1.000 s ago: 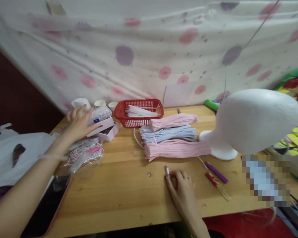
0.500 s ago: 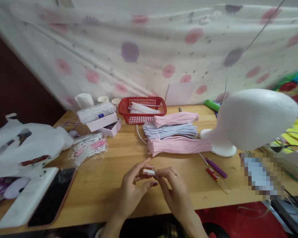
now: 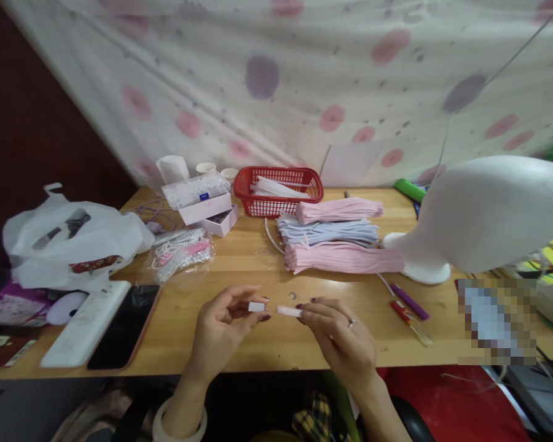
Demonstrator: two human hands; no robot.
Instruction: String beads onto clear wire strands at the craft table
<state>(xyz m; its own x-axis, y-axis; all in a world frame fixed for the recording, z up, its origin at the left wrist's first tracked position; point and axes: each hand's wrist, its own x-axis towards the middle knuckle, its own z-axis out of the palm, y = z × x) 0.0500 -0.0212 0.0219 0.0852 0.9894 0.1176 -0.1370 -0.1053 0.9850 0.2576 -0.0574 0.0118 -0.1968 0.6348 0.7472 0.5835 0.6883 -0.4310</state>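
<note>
Above wooden table (image 3: 239, 270), hands pinching cap (image 3: 257, 306) and tube (image 3: 289, 311).

Foam head (image 3: 493, 215) cut by right edge; pixelated patch (image 3: 495, 322).

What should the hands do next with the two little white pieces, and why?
Probably set the small cap down on the table. The left hand pinches it, apart from the little white tube in the right hand, so the tube looks opened. Freeing the left hand would let it reach the other supplies.
</note>
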